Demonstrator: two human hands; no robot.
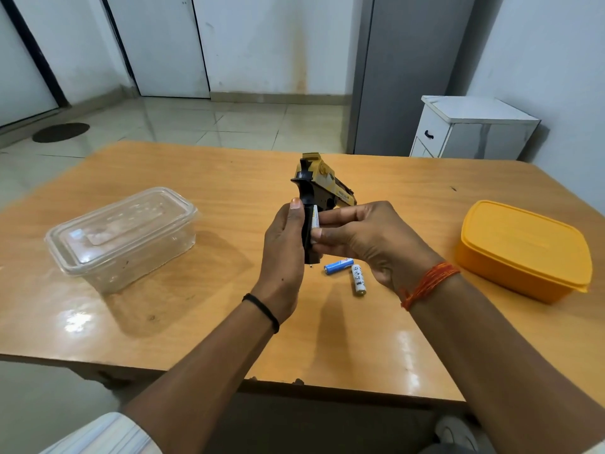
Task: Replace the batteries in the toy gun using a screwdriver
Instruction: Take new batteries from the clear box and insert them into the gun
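At the centre of the frame the left hand [284,253] wraps the black grip of the toy gun [319,191], thumb lying straight up the grip's near side and the remaining fingers curled behind it, so the hand is clamped on the gun. The gun is held above the table [203,191] with its yellow, scuffed barrel pointing up and away toward the right. The right hand [366,239] comes in from the right, its fingertips [317,233] closed on a white battery [315,217] that sits against the grip's open side; how deep the battery is seated cannot be told.

At the left of the frame stands a clear plastic container [122,237], rectangular with rounded corners and a ribbed lid. A thin black band [262,311] circles the left wrist. Just below the hands a blue battery [338,266] and a white printed battery [358,279] lie close together on the tabletop, with a tiny dark speck near the blue one, too small to identify. An orange thread bracelet [429,283] wraps the right wrist. At the right sits an orange lidded plastic box [523,250], opaque and smooth.

The table is glossy light-brown wood laminate. Beyond it are pale floor tiles, white wall panels, a grey upright panel [412,73] and a small white cabinet [471,126] in the upper right.
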